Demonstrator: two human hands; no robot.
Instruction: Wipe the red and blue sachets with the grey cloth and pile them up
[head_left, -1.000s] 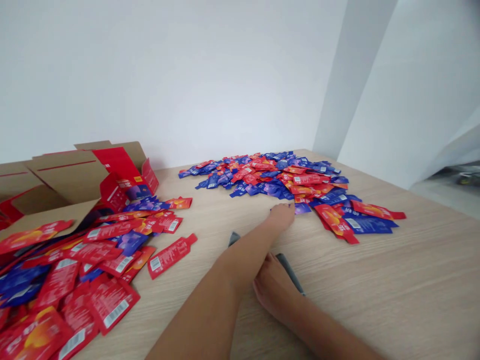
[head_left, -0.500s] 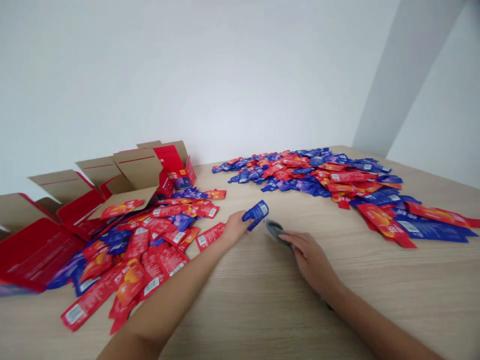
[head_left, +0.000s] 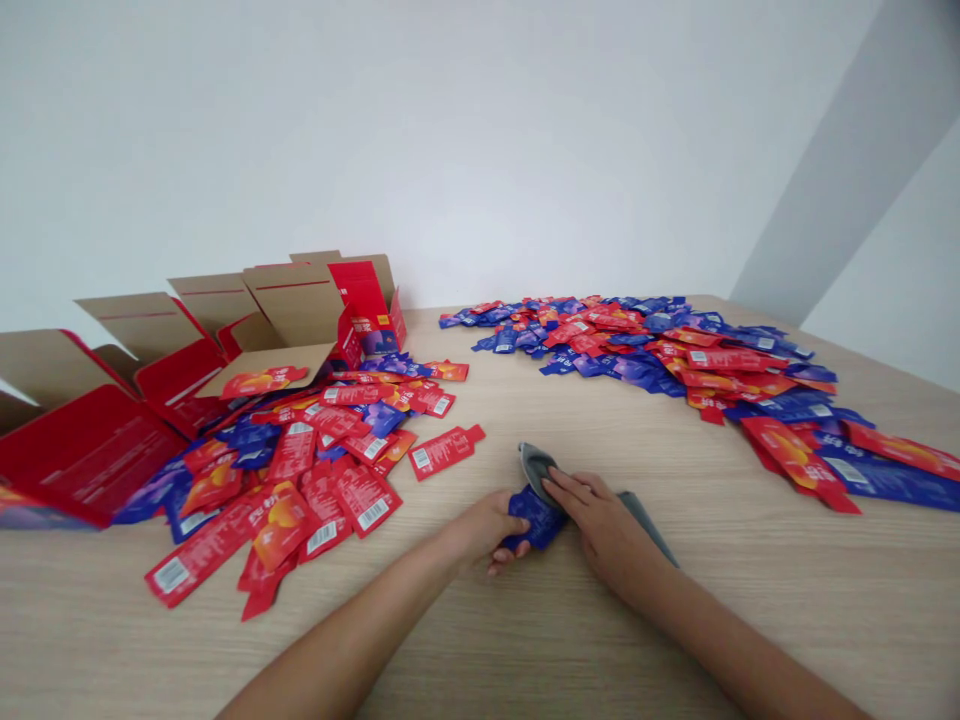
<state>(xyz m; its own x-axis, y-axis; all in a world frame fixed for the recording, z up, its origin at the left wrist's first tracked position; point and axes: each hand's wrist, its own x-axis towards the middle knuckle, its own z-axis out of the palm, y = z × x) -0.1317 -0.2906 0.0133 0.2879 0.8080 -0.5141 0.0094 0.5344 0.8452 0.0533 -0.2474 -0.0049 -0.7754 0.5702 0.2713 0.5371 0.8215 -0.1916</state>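
My left hand [head_left: 491,530] is closed around one end of a blue sachet [head_left: 538,518], thumb on top, low over the table. Against the sachet's upper right side my right hand [head_left: 596,515] presses a grey cloth [head_left: 538,464], its fingers lying over the fabric. Another part of the cloth trails out to the right behind that hand. Just beyond my left hand lies a single red sachet [head_left: 448,452], barcode up.
At left, a heap of red and blue sachets [head_left: 322,470] spreads in front of several open red cardboard boxes [head_left: 82,450]. A larger sachet pile [head_left: 630,345] curves along the back and right of the wooden table [head_left: 480,640]. A white wall stands behind.
My left hand has brought the blue sachet down and nearer to me. The cloth in my right hand, apart from the sachet before, now touches it. The view has shifted slightly.
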